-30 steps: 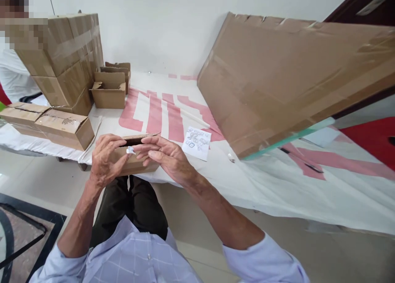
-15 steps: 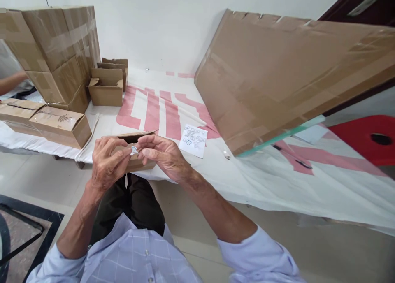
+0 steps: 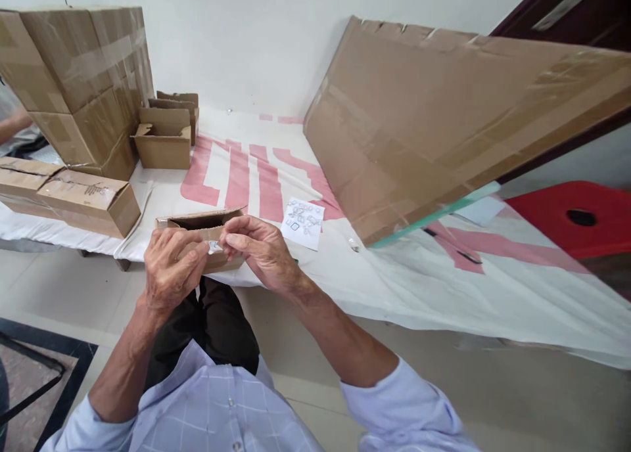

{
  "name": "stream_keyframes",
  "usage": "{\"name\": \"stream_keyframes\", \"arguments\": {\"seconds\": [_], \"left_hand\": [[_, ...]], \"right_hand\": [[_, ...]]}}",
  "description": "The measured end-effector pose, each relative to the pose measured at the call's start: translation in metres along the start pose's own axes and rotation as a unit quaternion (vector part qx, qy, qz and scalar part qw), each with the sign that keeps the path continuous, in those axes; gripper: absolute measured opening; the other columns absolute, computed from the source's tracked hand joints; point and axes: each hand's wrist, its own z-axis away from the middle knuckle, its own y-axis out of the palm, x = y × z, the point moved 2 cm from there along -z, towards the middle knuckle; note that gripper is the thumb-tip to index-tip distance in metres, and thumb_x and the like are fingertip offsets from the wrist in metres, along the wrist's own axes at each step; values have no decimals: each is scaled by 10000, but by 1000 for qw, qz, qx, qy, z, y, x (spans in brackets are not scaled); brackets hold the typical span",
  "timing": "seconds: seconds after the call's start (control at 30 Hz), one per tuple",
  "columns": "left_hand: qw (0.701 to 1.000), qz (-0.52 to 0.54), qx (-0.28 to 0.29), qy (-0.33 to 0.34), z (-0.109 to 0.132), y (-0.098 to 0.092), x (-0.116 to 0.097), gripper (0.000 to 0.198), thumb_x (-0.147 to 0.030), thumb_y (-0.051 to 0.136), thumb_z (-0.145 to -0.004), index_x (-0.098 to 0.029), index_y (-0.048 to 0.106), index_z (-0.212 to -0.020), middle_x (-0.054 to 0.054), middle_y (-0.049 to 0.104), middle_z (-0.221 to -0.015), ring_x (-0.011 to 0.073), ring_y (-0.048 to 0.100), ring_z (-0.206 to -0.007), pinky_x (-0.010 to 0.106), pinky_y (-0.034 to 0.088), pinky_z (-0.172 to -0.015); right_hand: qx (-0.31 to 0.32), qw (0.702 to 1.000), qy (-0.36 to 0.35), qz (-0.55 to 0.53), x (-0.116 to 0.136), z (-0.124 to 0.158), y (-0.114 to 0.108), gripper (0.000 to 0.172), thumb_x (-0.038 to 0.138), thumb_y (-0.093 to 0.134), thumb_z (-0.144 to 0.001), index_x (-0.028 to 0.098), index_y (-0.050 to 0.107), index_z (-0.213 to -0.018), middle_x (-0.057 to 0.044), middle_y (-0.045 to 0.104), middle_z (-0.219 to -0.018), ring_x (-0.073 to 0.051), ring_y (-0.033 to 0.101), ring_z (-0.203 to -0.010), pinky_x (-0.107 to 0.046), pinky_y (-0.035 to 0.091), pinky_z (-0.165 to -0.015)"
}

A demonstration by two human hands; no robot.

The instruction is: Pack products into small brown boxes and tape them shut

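Note:
Between my two hands is a small shiny white piece with blue marks point(image 3: 214, 246), perhaps a sticker; blur hides its exact kind. My left hand point(image 3: 173, 263) pinches its left side between thumb and fingertips. My right hand point(image 3: 260, 251) is closed in a pinch at its right edge, thumb against the bent fingers; what lies between those fingertips is too small to make out. Just behind the hands, at the table's front edge, stands an open cardboard box point(image 3: 224, 265), partly hidden by them. A white sheet printed with small outlined shapes point(image 3: 310, 235) lies to the right.
Closed cartons point(image 3: 91, 199) and a tall taped stack point(image 3: 73, 77) stand at left, with open small boxes point(image 3: 162, 146) beside them. A large cardboard panel point(image 3: 419, 123) leans at right. Beyond it are a pen point(image 3: 468, 257) and a red stool point(image 3: 557, 219). Another person's arm point(image 3: 14, 125) shows far left.
The small white piece has dropped slightly and tilted between my fingers, and its blue outline shows less. More of the open box is visible behind my left hand. The view has shifted a little.

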Motion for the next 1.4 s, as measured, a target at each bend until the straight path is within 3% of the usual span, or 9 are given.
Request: {"name": "stream_keyframes", "arguments": {"seconds": [0.23, 0.4, 0.6, 0.7, 0.8, 0.93, 1.03, 1.23, 1.4], "left_hand": [[998, -15, -46, 28, 0, -1, -6, 180, -121, 702, -958, -283, 695, -1035, 32, 789, -910, 202, 723, -803, 370, 493, -746], [998, 0, -57, 39, -4, 0, -11, 184, -91, 738, -943, -260, 704, -1009, 37, 783, -891, 196, 714, -796, 354, 480, -713], [990, 73, -72, -93, -4, 1, -19, 138, -123, 744, -943, -249, 727, -996, 17, 778, -866, 167, 715, -757, 322, 558, -726], [950, 192, -46, -241, -3, 1, -19, 95, -241, 727, -965, -228, 742, -873, 17, 766, -811, 159, 688, -700, 309, 569, -680], [863, 354, -8, -361, -2, 5, -19, 210, -378, 790, -922, -208, 775, -799, 25, 746, -753, 155, 664, -647, 279, 542, -591], [762, 466, -11, -449, -2, 12, -21, 270, -432, 919, -800, -189, 811, -753, 28, 747, -726, 131, 655, -616, 245, 558, -595], [721, 506, -23, -473, -2, 15, -23, 280, -429, 956, -767, -183, 826, -735, 36, 758, -724, 131, 676, -630, 239, 586, -627], [684, 548, -14, -482, -2, 16, -26, 292, -436, 972, -748, -183, 832, -707, 53, 770, -728, 145, 701, -655, 244, 600, -644], [718, 522, -8, -460, -1, 16, -27, 265, -410, 949, -785, -184, 825, -724, 45, 755, -738, 139, 677, -656, 251, 588, -639]], "right_hand": [[20, 997, -38, 57, 4, 5, 0, 406, 549, 936, -744, 241, 778, -957, -19, 755, -925, -159, 666, -803, -298, 584, -707], [40, 977, -127, 165, 15, 10, 3, 275, 502, 858, -866, 246, 775, -812, -24, 710, -827, -183, 646, -829, -351, 562, -807], [-4, 975, -138, 175, 13, 16, 3, 249, 469, 811, -899, 250, 741, -802, -16, 698, -799, -173, 616, -751, -344, 551, -746], [-32, 958, -195, 209, 16, 20, 5, 169, 386, 786, -918, 260, 740, -813, -26, 711, -828, -185, 635, -784, -347, 554, -747], [-33, 928, -259, 264, 22, 24, 9, 137, 300, 757, -933, 268, 739, -800, -31, 724, -825, -193, 652, -786, -368, 566, -770], [-17, 916, -276, 289, 22, 26, 11, 127, 275, 749, -928, 255, 741, -803, -32, 731, -829, -188, 660, -768, -384, 584, -802], [-11, 946, -234, 225, 14, 25, 6, 122, 303, 764, -925, 231, 742, -828, -26, 729, -839, -169, 669, -775, -338, 583, -762], [34, 986, -122, 105, 4, 23, 1, 233, 439, 797, -920, 216, 747, -875, -15, 723, -833, -145, 680, -719, -293, 594, -686], [15, 970, -158, 186, 10, 25, 1, 196, 384, 841, -869, 222, 736, -843, -11, 721, -822, -141, 660, -754, -281, 572, -720]]}}
